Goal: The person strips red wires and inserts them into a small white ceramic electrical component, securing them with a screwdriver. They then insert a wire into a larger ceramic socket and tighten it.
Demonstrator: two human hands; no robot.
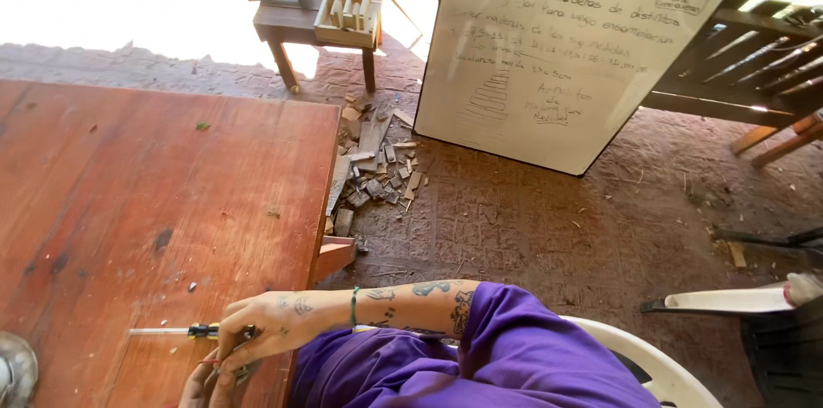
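Purple cloth covers the lap, and the left hand (199, 387) is cut off by the lower edge, so its grip cannot be told. A thin white rod with a dark collar (184, 331) is pinched at its near end by the curled right hand (257, 338). It lies flat on the reddish wooden table (129, 194). Wood scraps (370, 172) are strewn over the dirt floor below a whiteboard (557, 48).
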